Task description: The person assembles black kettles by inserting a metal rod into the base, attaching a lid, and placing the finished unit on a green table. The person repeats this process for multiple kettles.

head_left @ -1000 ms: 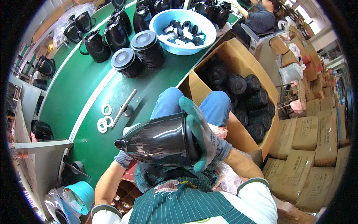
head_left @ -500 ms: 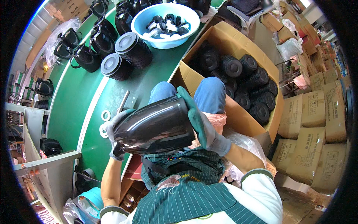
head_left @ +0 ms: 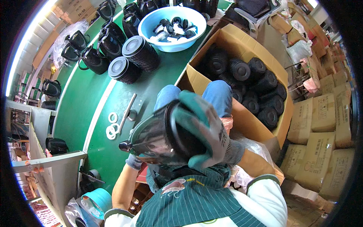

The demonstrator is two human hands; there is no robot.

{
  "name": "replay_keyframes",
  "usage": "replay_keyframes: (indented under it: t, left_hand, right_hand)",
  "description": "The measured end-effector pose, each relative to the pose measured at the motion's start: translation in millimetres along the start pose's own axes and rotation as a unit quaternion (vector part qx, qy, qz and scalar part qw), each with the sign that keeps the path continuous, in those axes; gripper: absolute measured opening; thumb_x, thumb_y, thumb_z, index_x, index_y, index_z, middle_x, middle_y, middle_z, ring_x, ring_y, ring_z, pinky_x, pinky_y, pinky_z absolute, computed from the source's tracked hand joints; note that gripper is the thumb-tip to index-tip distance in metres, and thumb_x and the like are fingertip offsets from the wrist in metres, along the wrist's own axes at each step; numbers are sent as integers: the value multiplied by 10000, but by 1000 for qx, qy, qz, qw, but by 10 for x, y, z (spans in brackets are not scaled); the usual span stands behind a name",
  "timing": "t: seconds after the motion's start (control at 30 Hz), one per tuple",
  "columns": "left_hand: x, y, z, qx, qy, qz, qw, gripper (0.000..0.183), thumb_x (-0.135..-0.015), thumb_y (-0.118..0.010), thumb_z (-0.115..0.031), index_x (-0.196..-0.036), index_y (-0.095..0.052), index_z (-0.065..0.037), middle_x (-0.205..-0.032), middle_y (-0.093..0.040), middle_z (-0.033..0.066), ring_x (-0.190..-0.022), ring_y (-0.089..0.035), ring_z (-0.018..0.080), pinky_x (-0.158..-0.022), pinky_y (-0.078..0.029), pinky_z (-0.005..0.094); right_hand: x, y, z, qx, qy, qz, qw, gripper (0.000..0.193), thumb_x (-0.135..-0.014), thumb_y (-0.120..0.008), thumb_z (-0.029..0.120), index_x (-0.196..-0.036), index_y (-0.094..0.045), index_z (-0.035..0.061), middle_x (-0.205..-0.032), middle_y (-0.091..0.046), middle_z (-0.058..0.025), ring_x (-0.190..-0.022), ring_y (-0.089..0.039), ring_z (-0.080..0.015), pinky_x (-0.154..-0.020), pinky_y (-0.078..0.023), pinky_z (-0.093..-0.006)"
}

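Observation:
A glossy black jug body (head_left: 149, 136) is held tilted above my lap, its small knob-like tip pointing left. My right hand (head_left: 202, 132), in a grey and green glove, curls over the wide end of the jug; motion blurs the fingers. Behind and beneath the jug is my left hand (head_left: 134, 162), of which only the glove's cuff shows plainly; its fingers are hidden. On the green work surface to the left lie a metal rod (head_left: 127, 113), a small metal cylinder (head_left: 132, 115) and several white rings (head_left: 112, 130).
Stacked black round lids (head_left: 120, 70) stand before several black jugs (head_left: 94, 60). Beyond them, a light blue basin (head_left: 172, 46) holds black and white caps. An open carton (head_left: 281, 125) of stacked black ribbed discs sits at my right knee. Closed cartons (head_left: 315, 151) are piled farther right.
My right hand has gone from lying flat along the jug's wide end to curling over it. The jug has turned, and my left hand has slipped out of sight behind it.

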State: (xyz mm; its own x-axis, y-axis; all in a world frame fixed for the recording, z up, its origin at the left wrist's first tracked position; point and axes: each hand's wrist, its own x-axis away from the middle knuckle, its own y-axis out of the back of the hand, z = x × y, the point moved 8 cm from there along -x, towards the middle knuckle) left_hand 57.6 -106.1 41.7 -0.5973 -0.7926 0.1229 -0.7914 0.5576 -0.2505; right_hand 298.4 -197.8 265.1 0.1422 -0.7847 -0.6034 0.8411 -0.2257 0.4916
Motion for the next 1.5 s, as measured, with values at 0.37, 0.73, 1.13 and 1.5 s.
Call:
replay_keyframes:
  t: [0.37, 0.73, 1.13, 1.5]
  left_hand:
    - [-93, -973, -604, -523, -229, 234, 787, 583, -781, -768, -117, -1350, -645, -78, -1388, -596, 191, -1265, -603, 380, -1134, -445, 476]
    - [-787, 855, -384, -460, 36, -171, 871, 444, -924, -769, -207, -1297, -632, -9, -1062, -754, 194, -950, -747, 234, -827, -580, 354]
    - [-801, -1414, -1501, -603, -42, 288, 743, 625, -829, -783, -353, -1381, -607, -117, -1085, -711, 187, -976, -712, 382, -860, -568, 457]
    - [-633, -1199, -1563, -430, -219, 58, 874, 313, -1012, -530, -252, -1085, -724, -18, -999, -743, 195, -897, -749, 317, -814, -580, 417]
  right_hand:
    - [1125, 117, -1384, -196, -351, -160, 902, 530, -944, -753, 342, -1334, -611, 13, -1423, -577, -144, -1289, -573, -253, -1086, -476, -396]
    - [897, -532, -836, 103, -235, -20, 966, 1316, -645, -913, 617, -1528, -286, -131, -1407, -532, -315, -1292, -553, -473, -1105, -451, -510]
    - [1059, -367, -1265, -397, -376, -251, 799, 819, -1042, -550, 517, -1631, -233, 43, -1407, -601, -244, -1261, -630, -341, -1082, -502, -443]
    - [651, -428, -999, -471, -223, -65, 851, 376, -1058, -544, 352, -1052, -686, 4, -685, -585, -67, -850, -627, -268, -1057, -467, -557]
